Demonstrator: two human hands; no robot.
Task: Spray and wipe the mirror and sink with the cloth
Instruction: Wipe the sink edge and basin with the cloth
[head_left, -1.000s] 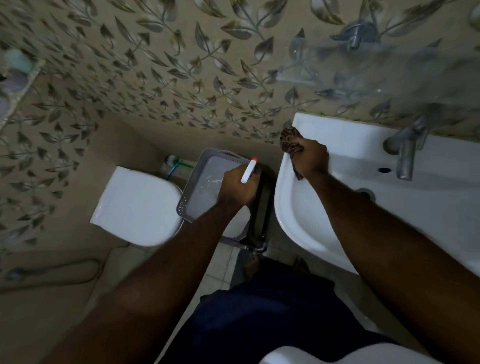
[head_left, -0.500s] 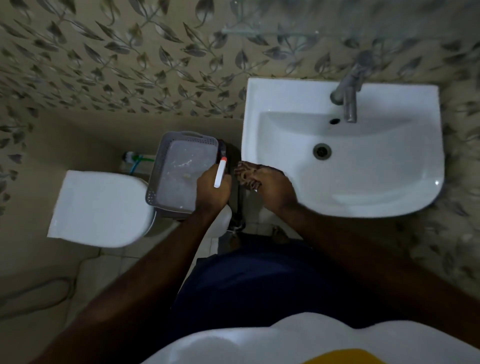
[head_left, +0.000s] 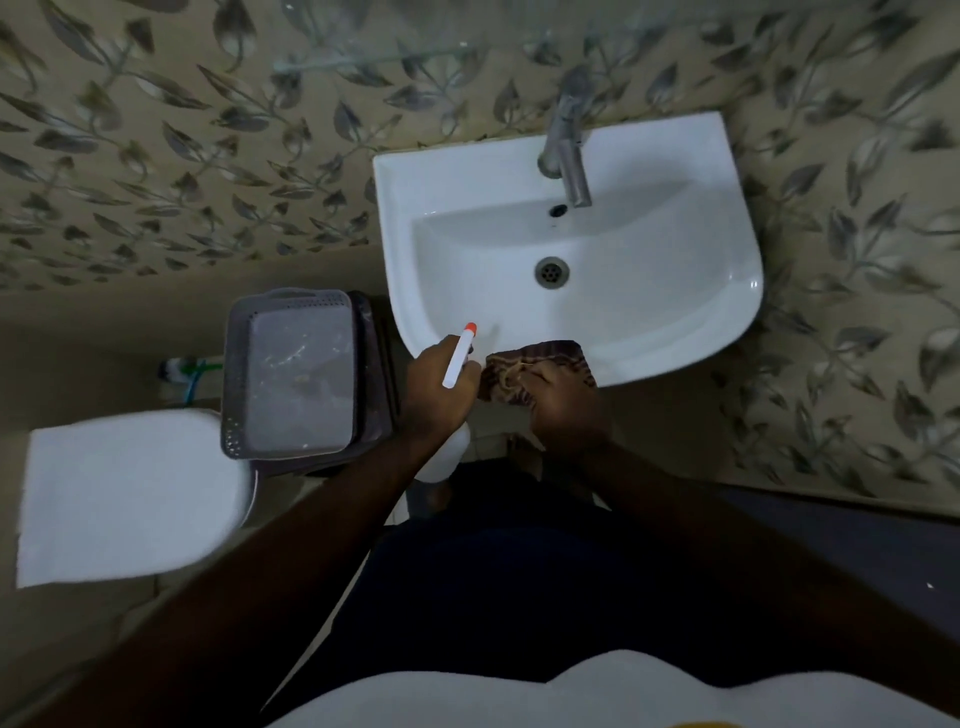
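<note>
A white sink (head_left: 649, 156) hangs on the leaf-patterned wall, with a metal tap (head_left: 569, 156) at its back and a drain (head_left: 551, 271) in the bowl. My left hand (head_left: 436, 392) grips a white spray bottle (head_left: 457, 358) with an orange-tipped nozzle, held at the sink's front left rim. My right hand (head_left: 566, 405) presses a dark brown patterned cloth (head_left: 540, 364) against the sink's front edge. The bottle's body shows below my left wrist. The mirror is out of view.
A grey plastic basket (head_left: 296, 374) sits on a dark stand left of the sink. A white toilet with its lid down (head_left: 124, 493) is further left. A glass shelf edge (head_left: 363, 57) runs along the wall above. My dark trousers fill the bottom.
The view has swung right and down, so the sink is centred. My right hand with the cloth has slid from the sink's left rim to its front edge; my left hand followed with the bottle.
</note>
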